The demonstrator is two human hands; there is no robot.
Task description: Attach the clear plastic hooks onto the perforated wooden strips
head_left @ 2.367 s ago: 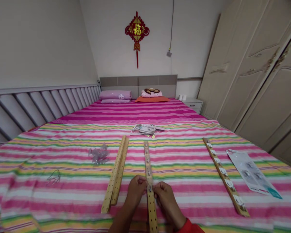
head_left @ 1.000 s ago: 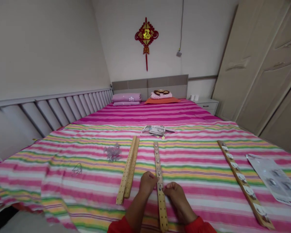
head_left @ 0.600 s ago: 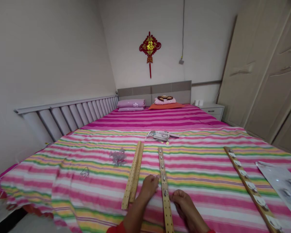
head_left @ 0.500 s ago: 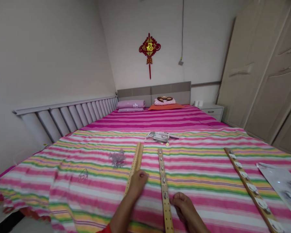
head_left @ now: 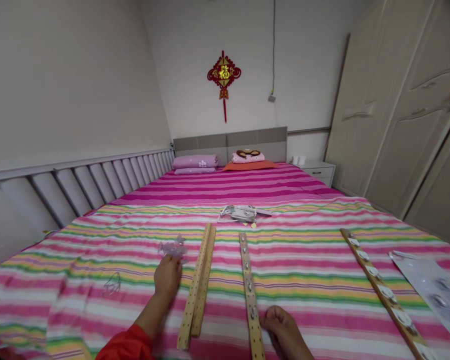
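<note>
My left hand reaches out over the striped bedspread and its fingertips meet a small clear plastic bag of bits; the fingers are curled and partly hidden. My right hand rests closed beside the near end of a perforated wooden strip that carries several small metal fittings. Between my two hands lie two plain wooden strips, side by side.
A fourth wooden strip with white fittings lies at the right, next to a flat plastic package. Opened packaging sits farther up the bed. A small wire piece lies at the left. Wardrobe doors stand on the right.
My left hand has left the fitted strip and moved left and forward across the two plain strips to the plastic bag. My right hand stays by the strip.
</note>
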